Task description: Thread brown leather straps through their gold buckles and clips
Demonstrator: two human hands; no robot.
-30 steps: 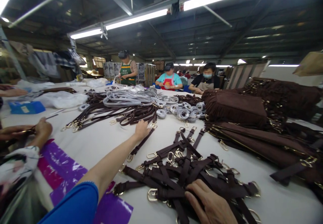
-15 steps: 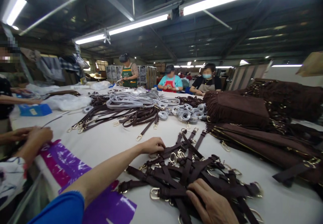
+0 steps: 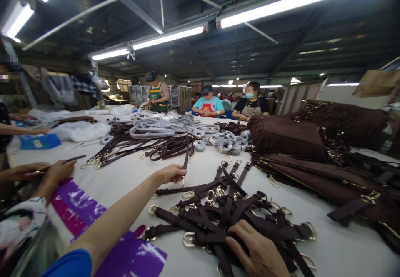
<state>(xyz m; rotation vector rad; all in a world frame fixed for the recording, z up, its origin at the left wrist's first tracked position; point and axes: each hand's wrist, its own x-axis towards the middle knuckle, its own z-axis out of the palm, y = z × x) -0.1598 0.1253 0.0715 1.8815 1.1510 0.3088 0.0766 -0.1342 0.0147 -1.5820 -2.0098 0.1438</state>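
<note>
My left hand (image 3: 171, 173) is closed in a pinch on the end of a dark brown strap (image 3: 186, 160) with a gold clasp. That strap runs back to the bundle of long brown straps (image 3: 121, 143). Palm down, my right hand (image 3: 258, 250) rests on a heap of short brown straps (image 3: 212, 216) with gold buckles and clasps. Its thumb and forefinger lie a little apart over the heap, and whatever is under the palm stays hidden. Near the left hand, one strap of the heap ends in a gold buckle (image 3: 188, 194).
Grey wrapped strips (image 3: 156, 127) and coils (image 3: 225, 143) lie mid-table. Brown fringed bags (image 3: 287, 137) pile up at right. Purple plastic (image 3: 134, 248) lies under my left arm. A co-worker's hands (image 3: 58, 175) hold a dark strip at left; other people sit or stand beyond the table.
My left hand has moved from the near strap heap, left and slightly away, and has taken hold of a long strap's end. My right hand stays on the heap.
</note>
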